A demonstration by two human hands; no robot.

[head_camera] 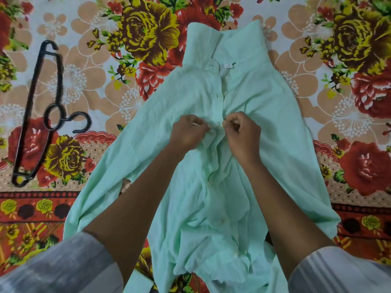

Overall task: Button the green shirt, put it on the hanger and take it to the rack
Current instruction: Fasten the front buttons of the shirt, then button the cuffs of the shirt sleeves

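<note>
Head view: two hands work the front placket of a green shirt (264, 106) spread flat on a floral bedsheet (88, 22).

The shirt lies in the middle of the sheet, front up, collar at the far end and hem at the near edge, sleeves spread out to both sides. The left hand (188, 132) and right hand (243, 134) meet at mid-chest on the placket, each with fingers curled and pinching the fabric edge on its own side; the button between them is too small to make out clearly. Several buttons nearer the hem look fastened. A black hanger (37, 115) lies on the sheet well to the left of the shirt, untouched, its hook pointing right.
</note>
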